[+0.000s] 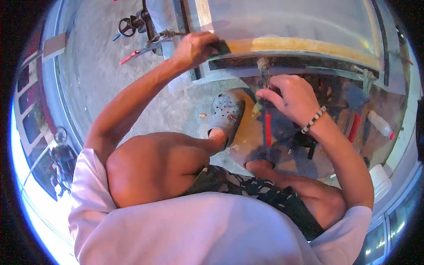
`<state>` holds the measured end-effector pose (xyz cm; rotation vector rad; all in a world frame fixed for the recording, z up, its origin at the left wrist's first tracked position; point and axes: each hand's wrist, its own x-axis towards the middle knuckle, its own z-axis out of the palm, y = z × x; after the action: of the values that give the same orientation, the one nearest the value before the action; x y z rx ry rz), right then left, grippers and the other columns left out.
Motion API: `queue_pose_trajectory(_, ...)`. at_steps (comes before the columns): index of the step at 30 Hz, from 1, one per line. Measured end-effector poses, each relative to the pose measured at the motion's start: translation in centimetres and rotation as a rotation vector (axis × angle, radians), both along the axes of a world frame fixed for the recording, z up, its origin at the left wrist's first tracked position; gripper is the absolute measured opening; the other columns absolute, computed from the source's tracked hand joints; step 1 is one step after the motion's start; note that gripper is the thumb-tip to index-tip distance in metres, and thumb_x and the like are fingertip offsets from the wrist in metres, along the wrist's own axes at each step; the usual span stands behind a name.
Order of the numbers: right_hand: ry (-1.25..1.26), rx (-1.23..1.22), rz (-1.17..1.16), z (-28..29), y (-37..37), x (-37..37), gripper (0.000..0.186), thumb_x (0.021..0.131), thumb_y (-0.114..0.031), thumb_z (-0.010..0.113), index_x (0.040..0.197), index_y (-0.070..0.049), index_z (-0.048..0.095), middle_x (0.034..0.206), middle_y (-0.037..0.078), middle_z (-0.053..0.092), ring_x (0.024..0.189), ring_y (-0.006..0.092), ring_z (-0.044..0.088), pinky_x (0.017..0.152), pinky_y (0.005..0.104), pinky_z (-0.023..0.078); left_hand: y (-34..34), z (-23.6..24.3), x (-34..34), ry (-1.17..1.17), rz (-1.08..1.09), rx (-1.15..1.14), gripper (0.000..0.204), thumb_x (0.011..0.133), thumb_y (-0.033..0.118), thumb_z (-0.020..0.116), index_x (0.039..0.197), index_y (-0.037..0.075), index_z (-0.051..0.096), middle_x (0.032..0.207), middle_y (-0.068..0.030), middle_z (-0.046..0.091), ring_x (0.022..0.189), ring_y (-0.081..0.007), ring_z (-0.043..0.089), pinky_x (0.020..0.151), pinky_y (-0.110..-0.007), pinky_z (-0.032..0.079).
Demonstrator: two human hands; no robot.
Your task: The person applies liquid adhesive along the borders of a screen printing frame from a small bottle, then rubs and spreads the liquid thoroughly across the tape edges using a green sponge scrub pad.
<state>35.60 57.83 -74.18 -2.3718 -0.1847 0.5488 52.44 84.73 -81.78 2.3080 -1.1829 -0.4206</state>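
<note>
A pale translucent sheet (287,22) covers a wooden frame, whose near bar (300,45) runs across the top of the view. Along that edge lies a dark flat bar (304,64). My left hand (196,49) is closed around a small dark block (223,47) at the frame's near left corner. The fingers of my right hand (293,95) are bent round the metal body of a clamp (264,66), with its red handle (268,128) hanging below. The clamp's head sits on the dark bar. My palm and fingers partly hide the clamp.
Another red-handled clamp (154,44) grips the left side, near a black handwheel (126,27). A third clamp (365,77) sits at the right end of the bar. A white bottle (380,123) is at the right. My grey clog (227,112) rests on the concrete floor (101,66).
</note>
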Motion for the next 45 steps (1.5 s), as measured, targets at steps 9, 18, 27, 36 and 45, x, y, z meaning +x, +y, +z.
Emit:
queue_pose_trajectory(9, -0.015, -0.029, 0.024, 0.3, 0.0, 0.2, 0.042, 0.086, -0.046, 0.067, 0.077, -0.004, 0.067, 0.075, 0.017, 0.066, 0.075, 0.0372, 0.065, 0.066, 0.0478, 0.051, 1.1, 0.4, 1.3, -0.040, 0.068, 0.040, 0.022, 0.078, 0.012, 0.074, 0.097, 0.004, 0.066, 0.090, -0.0179, 0.068, 0.084, -0.0395, 0.066, 0.072, -0.046, 0.053)
queue_pose_trajectory(18, -0.448, 0.059, 0.011, 3.6, 2.7, 5.1, 0.041, 0.079, -0.041, 0.076, 0.077, -0.003, 0.061, 0.078, 0.013, 0.057, 0.077, 0.0348, 0.059, 0.068, 0.0450, 0.047, 0.4, 4.4, -1.4, 0.618, 0.757, -0.139, 0.029, 0.079, 0.018, 0.078, 0.097, -0.001, 0.067, 0.089, -0.0099, 0.070, 0.078, -0.0163, 0.066, 0.069, -0.030, 0.052)
queue_pose_trajectory(27, -0.516, -0.064, 0.187, -0.8, 9.5, 8.0, 0.014, 0.083, -0.009, 0.059, 0.095, -0.002, 0.062, 0.099, 0.014, 0.062, 0.096, 0.0303, 0.061, 0.082, 0.0386, 0.053, -0.4, 6.7, -6.8, 1.231, 1.291, -0.649, 0.040, 0.080, 0.004, 0.079, 0.105, -0.002, 0.048, 0.097, -0.0175, 0.066, 0.075, -0.0206, 0.069, 0.063, -0.030, 0.058)
queue_pose_trajectory(36, -0.393, -0.089, 0.239, -2.1, 10.0, 9.4, 0.010, 0.080, -0.007, 0.058, 0.088, -0.003, 0.064, 0.094, 0.012, 0.062, 0.091, 0.0298, 0.062, 0.079, 0.0407, 0.054, 3.4, 2.7, -8.4, 0.223, 0.703, -0.282, 0.034, 0.073, 0.009, 0.082, 0.105, 0.001, 0.071, 0.101, -0.0134, 0.067, 0.086, -0.0283, 0.067, 0.075, -0.036, 0.055)
queue_pose_trajectory(45, -0.408, -0.136, 0.110, -5.0, 12.3, 10.4, 0.012, 0.081, -0.007, 0.058, 0.089, -0.002, 0.065, 0.095, 0.013, 0.062, 0.091, 0.0301, 0.062, 0.080, 0.0408, 0.054, 4.4, 0.2, -5.9, -0.038, 0.576, -0.334, 0.026, 0.075, 0.007, 0.079, 0.099, 0.000, 0.071, 0.108, -0.0153, 0.069, 0.093, -0.0340, 0.067, 0.079, -0.039, 0.054)
